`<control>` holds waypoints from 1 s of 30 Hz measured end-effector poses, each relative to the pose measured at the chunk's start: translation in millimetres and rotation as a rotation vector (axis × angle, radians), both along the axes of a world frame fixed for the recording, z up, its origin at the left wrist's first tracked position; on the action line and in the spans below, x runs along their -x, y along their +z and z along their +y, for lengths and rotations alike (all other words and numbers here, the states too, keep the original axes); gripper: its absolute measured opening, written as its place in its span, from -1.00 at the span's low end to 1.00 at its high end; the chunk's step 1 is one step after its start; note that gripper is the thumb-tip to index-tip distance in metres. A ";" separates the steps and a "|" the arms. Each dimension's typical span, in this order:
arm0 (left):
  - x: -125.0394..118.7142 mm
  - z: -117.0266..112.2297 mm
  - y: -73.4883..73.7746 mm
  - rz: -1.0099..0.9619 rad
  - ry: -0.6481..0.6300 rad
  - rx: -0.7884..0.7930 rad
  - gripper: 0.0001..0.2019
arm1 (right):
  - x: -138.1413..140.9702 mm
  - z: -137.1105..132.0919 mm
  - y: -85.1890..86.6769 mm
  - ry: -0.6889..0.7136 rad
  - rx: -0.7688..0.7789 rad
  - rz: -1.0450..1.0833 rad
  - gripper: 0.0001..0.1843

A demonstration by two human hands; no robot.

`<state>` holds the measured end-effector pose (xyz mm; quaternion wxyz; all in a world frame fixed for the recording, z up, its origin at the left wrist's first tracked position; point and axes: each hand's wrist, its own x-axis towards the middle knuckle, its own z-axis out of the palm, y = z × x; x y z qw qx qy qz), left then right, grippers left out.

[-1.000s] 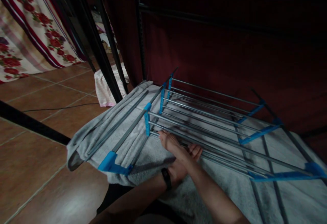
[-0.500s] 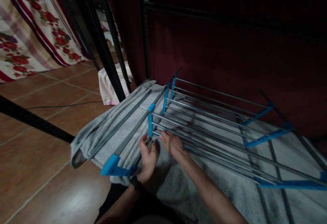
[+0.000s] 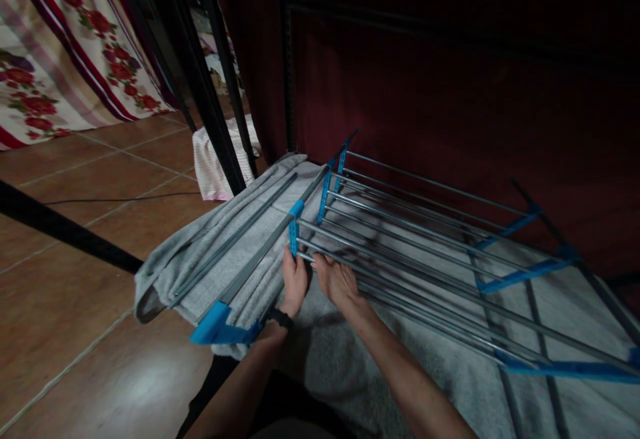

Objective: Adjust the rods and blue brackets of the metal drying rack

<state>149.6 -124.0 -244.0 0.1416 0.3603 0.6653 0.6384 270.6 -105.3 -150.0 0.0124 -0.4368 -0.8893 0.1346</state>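
A folded drying rack [image 3: 400,239] with grey metal rods and blue plastic joints lies across a grey towel [image 3: 350,359] in front of me. My left hand [image 3: 294,279] is closed on the near rods just below a blue joint [image 3: 294,225]. It wears a dark wristband. My right hand [image 3: 337,280] rests beside it with its fingers curled over the same near rods. The two hands almost touch. What lies under the fingers is hidden.
Brown tiled floor [image 3: 90,239] spreads to the left, crossed by a black bar [image 3: 65,232]. A dark red fabric wall [image 3: 450,92] on a black frame [image 3: 200,72] stands behind the rack. A pale striped cloth [image 3: 213,165] lies by the frame. Floral fabric [image 3: 60,59] hangs at far left.
My left hand came out from under my right arm, moved left and up, and closed on the rods beside the blue joint. My right hand stayed on the near rods.
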 end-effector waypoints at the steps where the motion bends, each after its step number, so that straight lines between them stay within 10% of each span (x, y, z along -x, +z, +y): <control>1: -0.9 -0.1 0.6 0.001 0.002 0.005 -0.83 | 0.1 -0.1 0.2 0.001 0.002 -0.009 -0.62; 30: 1.8 5.9 -5.3 0.055 0.063 0.027 -0.91 | 0.6 3.4 2.9 0.027 0.035 0.042 -0.56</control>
